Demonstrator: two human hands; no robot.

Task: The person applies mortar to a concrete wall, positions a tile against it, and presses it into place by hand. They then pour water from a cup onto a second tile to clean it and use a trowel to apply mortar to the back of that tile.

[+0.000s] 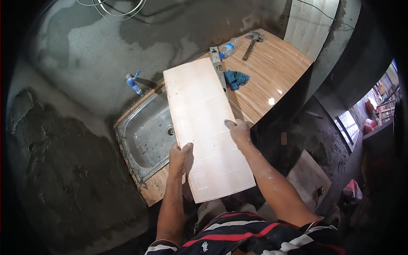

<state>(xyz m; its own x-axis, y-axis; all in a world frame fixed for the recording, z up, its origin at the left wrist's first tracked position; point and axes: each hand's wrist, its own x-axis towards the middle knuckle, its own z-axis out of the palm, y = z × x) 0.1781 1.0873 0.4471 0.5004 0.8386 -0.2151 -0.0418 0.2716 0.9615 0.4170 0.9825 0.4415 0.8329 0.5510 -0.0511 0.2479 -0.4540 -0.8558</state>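
Note:
A long, pale rectangular tile (204, 114) is held up in front of me, its ribbed back facing me. My left hand (179, 155) grips its left edge, thumb on the face and fingers hidden behind. On the right edge, my right hand (239, 131) holds it the same way. The tile hangs over the counter and covers part of the steel sink (144, 140), whose drain shows just beside the tile's left edge.
Wood-look tiles (276, 63) top the counter, carrying a hammer (253, 42), a plastic bottle (229, 47), a blue cloth (236, 79) and a spirit level (216, 59). A blue tap (134, 83) juts from the grey plastered wall. Another tile (309, 176) lies on the floor at right.

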